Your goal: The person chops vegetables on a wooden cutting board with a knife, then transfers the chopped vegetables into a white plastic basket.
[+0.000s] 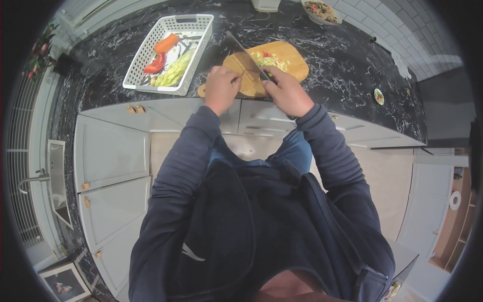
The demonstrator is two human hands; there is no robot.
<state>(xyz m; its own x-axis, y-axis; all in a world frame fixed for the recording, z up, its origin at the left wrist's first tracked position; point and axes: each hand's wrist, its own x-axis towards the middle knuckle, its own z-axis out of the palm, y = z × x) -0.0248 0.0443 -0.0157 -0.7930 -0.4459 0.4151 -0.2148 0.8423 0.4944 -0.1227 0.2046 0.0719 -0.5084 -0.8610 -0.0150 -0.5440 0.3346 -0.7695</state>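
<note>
My right hand [288,91] is wrapped round the handle of a kitchen knife [243,52]. Its broad blade points up and to the left, over a wooden cutting board [297,59]. My left hand [222,88] is at the board's left part, fingertips pinched together and turned toward the blade; anything between them is too small or hidden to make out. On the right part of the board, behind the knife, lies a pile of chopped green and red vegetables [274,61]. The board's rounded handle end [202,91] shows left of my left hand.
Left of the board stands a white perforated basket [132,75] with a carrot [166,44], a red pepper [155,64] and leafy greens [173,70]. A bowl of mixed food [322,12] sits at the back right. A small patterned oval item [379,96] lies on the dark marbled counter [347,65].
</note>
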